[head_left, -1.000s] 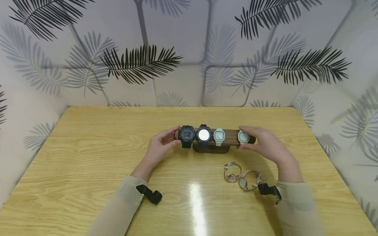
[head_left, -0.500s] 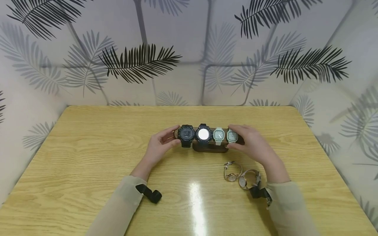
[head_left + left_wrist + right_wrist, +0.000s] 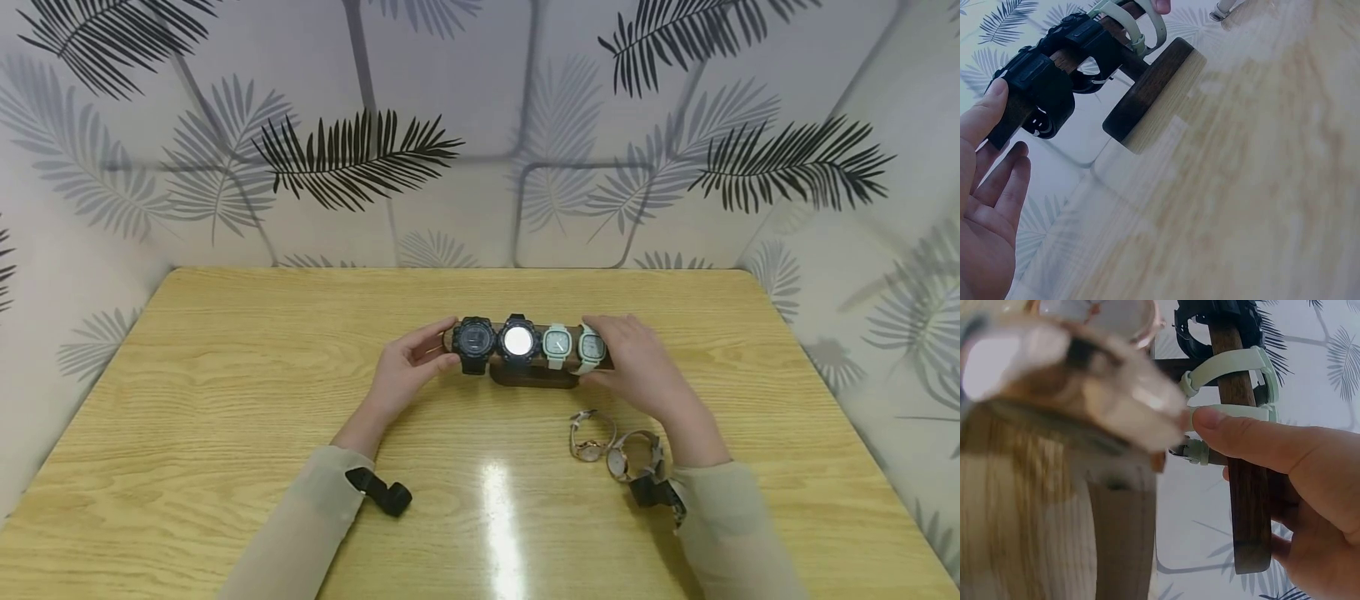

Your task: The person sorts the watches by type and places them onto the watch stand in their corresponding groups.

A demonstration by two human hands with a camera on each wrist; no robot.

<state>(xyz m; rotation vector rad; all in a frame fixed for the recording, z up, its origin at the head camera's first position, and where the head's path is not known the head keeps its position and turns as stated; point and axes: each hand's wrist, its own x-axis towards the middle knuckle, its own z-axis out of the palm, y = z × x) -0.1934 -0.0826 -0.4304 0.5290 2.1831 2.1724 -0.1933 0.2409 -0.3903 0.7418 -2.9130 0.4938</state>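
A dark wooden watch stand (image 3: 534, 378) carries a row of watches on its bar. From the left sit a black digital watch (image 3: 475, 340), a dark watch (image 3: 517, 342) with a glaring dial, and a mint-green square watch (image 3: 557, 342). My left hand (image 3: 405, 371) grips the bar's left end, thumb and fingers on opposite sides in the left wrist view. At the right end my right hand (image 3: 645, 362) pinches another mint-green watch (image 3: 592, 347), looped round the bar and slightly tilted. The thumb presses its strap (image 3: 1235, 410) in the right wrist view; other fingers are partly hidden behind the bar.
Two slim watches lie on their sides on the wooden table (image 3: 247, 417): a rose-gold one (image 3: 588, 451) and another (image 3: 617, 463) beside the right wrist's black strap. A leaf-patterned wall covering (image 3: 480, 217) stands behind the table.
My right hand has slid the rightmost mint-green watch leftward along the bar, close to its neighbour. In the last half second that watch has tilted slightly. My left hand keeps its place.
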